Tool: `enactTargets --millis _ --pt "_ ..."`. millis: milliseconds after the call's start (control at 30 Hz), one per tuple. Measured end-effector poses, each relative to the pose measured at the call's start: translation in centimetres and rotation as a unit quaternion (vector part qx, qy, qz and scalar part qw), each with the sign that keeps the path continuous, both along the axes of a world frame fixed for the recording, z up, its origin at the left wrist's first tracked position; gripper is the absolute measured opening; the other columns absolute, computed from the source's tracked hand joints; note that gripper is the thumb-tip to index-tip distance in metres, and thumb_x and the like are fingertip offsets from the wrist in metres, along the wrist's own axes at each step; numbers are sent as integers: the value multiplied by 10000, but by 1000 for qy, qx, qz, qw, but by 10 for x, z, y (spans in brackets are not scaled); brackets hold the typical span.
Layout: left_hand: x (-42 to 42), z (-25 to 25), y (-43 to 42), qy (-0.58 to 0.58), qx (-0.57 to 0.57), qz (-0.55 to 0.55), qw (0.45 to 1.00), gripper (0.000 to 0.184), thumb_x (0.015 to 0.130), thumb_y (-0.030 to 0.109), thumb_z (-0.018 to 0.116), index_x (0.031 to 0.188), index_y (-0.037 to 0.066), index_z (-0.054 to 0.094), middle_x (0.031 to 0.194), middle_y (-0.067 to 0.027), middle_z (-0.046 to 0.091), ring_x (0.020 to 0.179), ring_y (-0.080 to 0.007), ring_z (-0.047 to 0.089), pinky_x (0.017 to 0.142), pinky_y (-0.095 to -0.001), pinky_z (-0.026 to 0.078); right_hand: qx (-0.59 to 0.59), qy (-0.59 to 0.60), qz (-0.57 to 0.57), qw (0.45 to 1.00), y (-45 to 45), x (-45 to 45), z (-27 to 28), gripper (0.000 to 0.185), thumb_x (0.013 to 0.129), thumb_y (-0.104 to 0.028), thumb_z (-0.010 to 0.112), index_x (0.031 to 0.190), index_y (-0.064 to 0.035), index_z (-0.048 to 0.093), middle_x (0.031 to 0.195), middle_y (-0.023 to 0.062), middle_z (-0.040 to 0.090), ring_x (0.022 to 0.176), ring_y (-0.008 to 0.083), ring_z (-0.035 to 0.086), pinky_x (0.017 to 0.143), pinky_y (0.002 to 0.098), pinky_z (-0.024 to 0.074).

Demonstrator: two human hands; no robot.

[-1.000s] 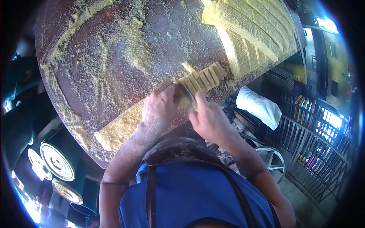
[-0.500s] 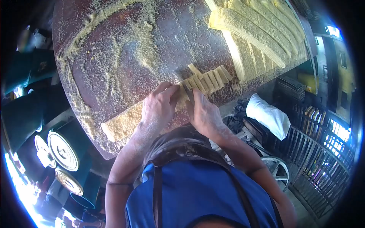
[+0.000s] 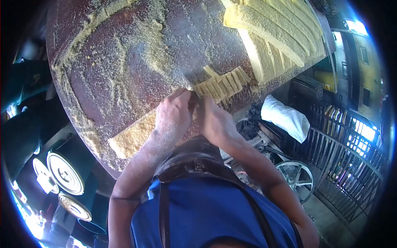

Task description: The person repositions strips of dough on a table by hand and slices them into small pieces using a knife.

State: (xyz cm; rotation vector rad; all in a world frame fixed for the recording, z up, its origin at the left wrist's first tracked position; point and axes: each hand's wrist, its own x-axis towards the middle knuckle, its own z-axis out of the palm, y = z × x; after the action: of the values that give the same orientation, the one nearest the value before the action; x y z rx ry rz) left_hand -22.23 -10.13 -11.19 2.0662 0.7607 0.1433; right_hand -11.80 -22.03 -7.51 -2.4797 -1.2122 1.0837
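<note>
A long, crumb-coated dough strip lies along the near edge of the dark red table. My left hand rests over the strip's right end with its fingers curled down on it. Close beside it, my right hand is closed around a knife; the handle is hidden by my fingers, and only a bit of grey blade shows past the fingertips. Just beyond both hands, several narrow cut dough pieces sit in a row, with one piece lying crosswise behind them.
Long folded yellowish dough sheets, dusted with crumbs, are piled at the table's far right. Loose crumbs streak the tabletop. Beyond the right edge are a white sack, a spoked wheel and metal bars. Round lids stand at lower left.
The view has shifted slightly, so the table appears a little further left and up. Both hands stay together at the strip's right end; my right hand has turned slightly and its fingers are more blurred.
</note>
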Motion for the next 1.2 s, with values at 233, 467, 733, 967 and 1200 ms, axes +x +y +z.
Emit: enactTargets --millis 233,467,733,967,1200 --pt "-14 -6 -1 -76 0 21 997 218 844 48 683 1057 2 668 1034 -146 673 819 -342 706 730 -416 580 82 -22 -20 996 -8 2 29 297 965 -166 569 1155 21 439 753 216 637 713 414 686 580 489 551" --pt "-18 -8 4 -50 -9 -6 999 232 821 31 706 1053 30 695 1059 -111 697 906 -293 721 782 -383 582 20 -33 -8 999 -14 -21 52 234 990 -194 535 1085 -12 422 768 232 651 688 447 675 640 526 546" --pt "-22 -6 2 -61 -15 23 998 214 831 -2 654 1040 24 690 1050 -121 701 863 -272 728 766 -365 587 1 -62 13 998 5 -13 -4 280 959 -172 588 1082 8 413 753 235 647 734 428 687 650 503 552" --pt "-35 -8 8 -49 -28 7 998 281 820 54 683 1098 19 662 1106 -142 673 921 -359 696 783 -428 570 41 -39 0 998 -15 -32 39 256 970 -204 568 1059 -5 433 724 247 629 716 450 674 628 535 534" --pt "-31 3 12 24 -14 -19 999 203 829 19 684 1031 30 686 1032 -127 692 879 -292 721 744 -377 574 -45 0 -26 999 9 -29 -5 246 929 -125 602 1055 -3 430 787 282 657 774 478 676 695 546 540"
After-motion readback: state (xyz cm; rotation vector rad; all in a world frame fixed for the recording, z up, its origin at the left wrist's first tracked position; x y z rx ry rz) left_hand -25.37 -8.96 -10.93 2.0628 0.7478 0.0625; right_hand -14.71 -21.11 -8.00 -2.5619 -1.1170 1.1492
